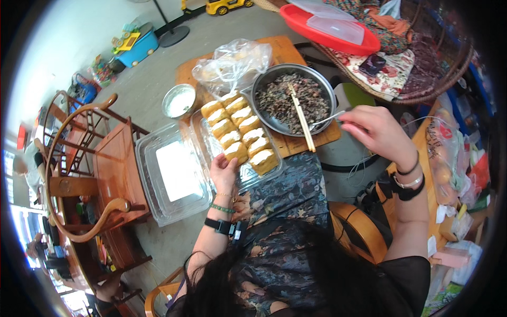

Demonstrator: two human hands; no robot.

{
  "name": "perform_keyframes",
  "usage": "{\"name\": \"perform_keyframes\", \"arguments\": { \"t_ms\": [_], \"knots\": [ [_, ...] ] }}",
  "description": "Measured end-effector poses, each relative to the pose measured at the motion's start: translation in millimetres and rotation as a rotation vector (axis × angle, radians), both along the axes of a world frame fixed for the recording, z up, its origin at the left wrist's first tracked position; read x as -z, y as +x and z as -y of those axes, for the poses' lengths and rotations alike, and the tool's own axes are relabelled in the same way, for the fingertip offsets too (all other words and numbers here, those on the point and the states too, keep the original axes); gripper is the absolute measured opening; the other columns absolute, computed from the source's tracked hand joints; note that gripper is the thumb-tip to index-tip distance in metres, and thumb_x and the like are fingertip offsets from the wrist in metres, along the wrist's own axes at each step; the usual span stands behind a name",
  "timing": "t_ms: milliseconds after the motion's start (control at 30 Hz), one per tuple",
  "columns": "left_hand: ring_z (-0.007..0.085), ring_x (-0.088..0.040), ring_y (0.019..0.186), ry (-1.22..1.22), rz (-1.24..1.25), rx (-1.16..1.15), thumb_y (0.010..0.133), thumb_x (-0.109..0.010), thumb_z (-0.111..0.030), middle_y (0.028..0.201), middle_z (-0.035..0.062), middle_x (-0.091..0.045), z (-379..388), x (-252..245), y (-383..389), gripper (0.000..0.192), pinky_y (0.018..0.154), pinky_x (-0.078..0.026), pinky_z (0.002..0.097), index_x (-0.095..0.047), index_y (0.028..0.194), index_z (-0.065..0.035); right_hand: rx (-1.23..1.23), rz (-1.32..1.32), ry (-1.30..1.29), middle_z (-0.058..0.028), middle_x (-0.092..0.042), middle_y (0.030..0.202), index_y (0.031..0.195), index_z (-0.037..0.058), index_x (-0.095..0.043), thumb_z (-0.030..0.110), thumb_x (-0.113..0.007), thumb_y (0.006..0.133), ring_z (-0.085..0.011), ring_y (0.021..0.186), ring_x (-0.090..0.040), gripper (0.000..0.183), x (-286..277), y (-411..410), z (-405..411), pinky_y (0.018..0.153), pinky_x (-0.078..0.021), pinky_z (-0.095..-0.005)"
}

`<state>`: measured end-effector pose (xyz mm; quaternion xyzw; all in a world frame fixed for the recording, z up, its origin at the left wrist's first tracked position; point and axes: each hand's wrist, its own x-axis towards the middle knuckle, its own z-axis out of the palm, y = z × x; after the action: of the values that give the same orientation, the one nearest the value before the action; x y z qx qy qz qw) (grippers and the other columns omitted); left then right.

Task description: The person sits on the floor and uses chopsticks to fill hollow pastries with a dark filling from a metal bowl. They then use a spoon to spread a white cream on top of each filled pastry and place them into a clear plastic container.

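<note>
My left hand [224,173] pinches the nearest piece in the left row of golden fried tofu puffs [236,152], each topped with white paste. The puffs stand in two rows in a clear plastic container [253,180], whose hinged lid [158,210] lies folded back to the left. My right hand [374,132] grips the handle of a metal spoon [328,119]; the spoon's tip is in or at the edge of a steel bowl [332,85] of dark minced filling [273,89]. Wooden chopsticks [302,119] rest across this bowl. A small metal bowl [192,104] contains white paste [180,104].
A translucent plastic bag [237,59] sits behind the puffs on the small wooden table [285,45]. At left stands a wooden armchair [115,170]. A round wicker chair [420,101] bears a red basin [297,20] and a phone [372,64]. Bagged items [441,158] line the right side.
</note>
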<state>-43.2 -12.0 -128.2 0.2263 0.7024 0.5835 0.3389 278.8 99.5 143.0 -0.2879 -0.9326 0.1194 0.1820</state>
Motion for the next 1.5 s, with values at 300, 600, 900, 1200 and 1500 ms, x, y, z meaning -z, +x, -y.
{"name": "perform_keyframes", "arguments": {
  "t_ms": [300,600,900,1200,1500],
  "knots": [
    [0.0174,-0.059,0.102,0.065,0.118,0.100,0.081,-0.072,0.004,0.116,0.0115,-0.056,8,10,-9,0.055,0.085,-0.053,0.0288,-0.044,0.128,0.0002,-0.101,0.094,-0.057,-0.0177,-0.067,0.088,0.097,0.0003,-0.069,0.018,-0.067,0.083,-0.0347,0.081,-0.065,0.023,33,-66,-108,0.074,-0.0519,-0.0408],
    [0.0211,-0.051,0.114,0.016,0.176,0.153,0.079,-0.076,-0.003,0.131,0.0152,-0.047,20,-14,-12,0.067,0.095,-0.047,0.0330,-0.040,0.136,-0.0037,-0.318,0.142,-0.076,-0.0202,-0.068,0.101,0.101,0.0009,-0.069,0.002,-0.054,0.076,-0.0363,0.097,-0.064,0.030,109,-181,-200,0.087,-0.0509,-0.0412],
    [0.0193,-0.051,0.115,0.132,0.390,0.141,0.087,-0.066,0.001,0.131,0.0118,-0.046,24,-63,-31,0.056,0.097,-0.047,0.0298,-0.040,0.136,-0.0023,-0.170,0.293,-0.032,-0.0217,-0.063,0.118,0.118,0.0032,-0.063,0.003,-0.053,0.077,-0.0360,0.110,-0.060,0.042,144,-278,-258,0.096,-0.0469,-0.0402],
    [0.0203,-0.060,0.107,0.211,0.484,0.071,0.093,-0.059,0.000,0.129,0.0116,-0.049,30,-97,-51,0.040,0.089,-0.052,0.0300,-0.044,0.130,-0.0007,0.053,-0.100,0.047,-0.0222,-0.064,0.111,0.099,-0.0003,-0.061,0.009,-0.056,0.080,-0.0400,0.097,-0.062,0.022,132,-336,-288,0.085,-0.0497,-0.0444],
    [0.0220,-0.064,0.098,0.260,0.480,0.035,0.093,-0.055,0.001,0.118,0.0139,-0.058,31,-106,-71,0.027,0.085,-0.053,0.0301,-0.051,0.120,0.0007,-0.042,0.645,-0.010,-0.0229,-0.069,0.091,0.084,0.0011,-0.069,0.013,-0.058,0.080,-0.0328,0.084,-0.069,0.016,168,-366,-291,0.071,-0.0546,-0.0378]
  ]
}}
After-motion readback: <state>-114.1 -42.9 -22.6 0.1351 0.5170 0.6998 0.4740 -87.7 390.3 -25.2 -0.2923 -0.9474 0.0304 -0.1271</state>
